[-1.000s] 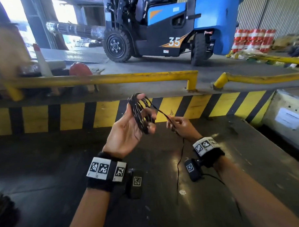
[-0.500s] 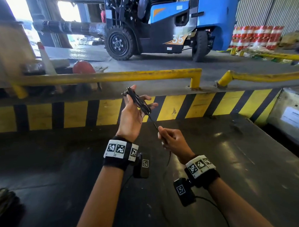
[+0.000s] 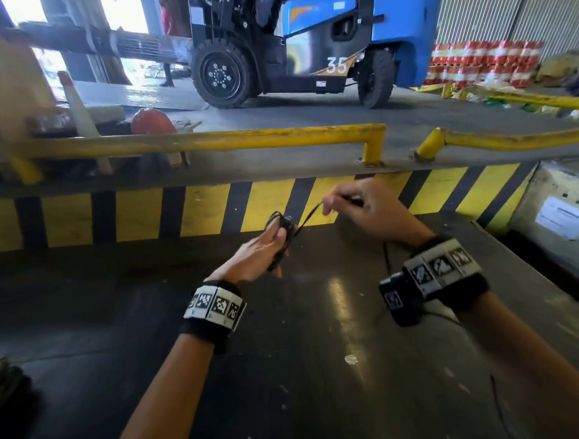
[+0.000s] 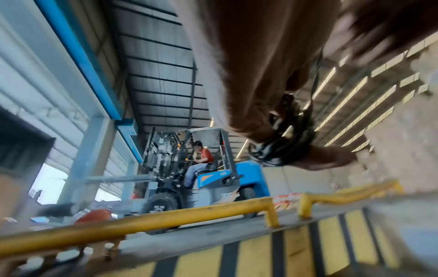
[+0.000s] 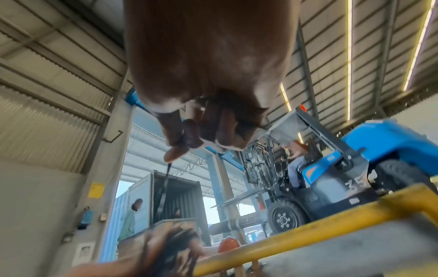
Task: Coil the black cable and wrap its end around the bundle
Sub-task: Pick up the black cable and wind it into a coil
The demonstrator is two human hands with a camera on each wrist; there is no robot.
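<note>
The black cable is gathered into a small flattened bundle [image 3: 283, 227] gripped in my left hand [image 3: 266, 250], thumb across it. The left wrist view shows its loops [image 4: 284, 142] squeezed between my fingers and thumb. A taut strand [image 3: 309, 215] runs up and to the right from the bundle to my right hand [image 3: 357, 204], which pinches it between thumb and forefinger. From the right wrist the same strand [image 5: 166, 180] drops from the pinching fingertips [image 5: 182, 138] down to the blurred bundle [image 5: 170, 247]. Both hands hover over the dark platform.
A dark metal platform [image 3: 288, 368] lies under my hands, edged by a yellow-and-black striped kerb [image 3: 132, 216] and yellow rails [image 3: 195, 142]. A blue forklift [image 3: 307, 42] with a seated driver stands behind. A grey box [image 3: 560, 220] sits at the right.
My left hand has dropped lower and turned over with the bundle. My right hand has swung from below the bundle up to its right, pulling the free strand taut.
</note>
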